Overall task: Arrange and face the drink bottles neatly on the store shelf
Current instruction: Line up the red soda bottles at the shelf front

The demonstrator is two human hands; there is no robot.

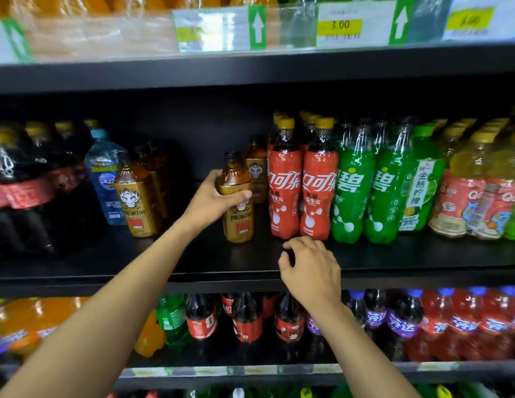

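My left hand grips a gold-labelled Predator bottle that stands upright on the black middle shelf, just left of two red cola bottles. A second Predator bottle stands behind it, and more of them stand further left across a gap. My right hand hovers over the shelf's front edge below the red cola bottles, its fingers curled and holding nothing.
Green soda bottles and yellow drink bottles fill the shelf to the right. Large dark cola bottles and a blue water bottle stand at the left. Price tags line the shelf above. The lower shelf holds several soda bottles.
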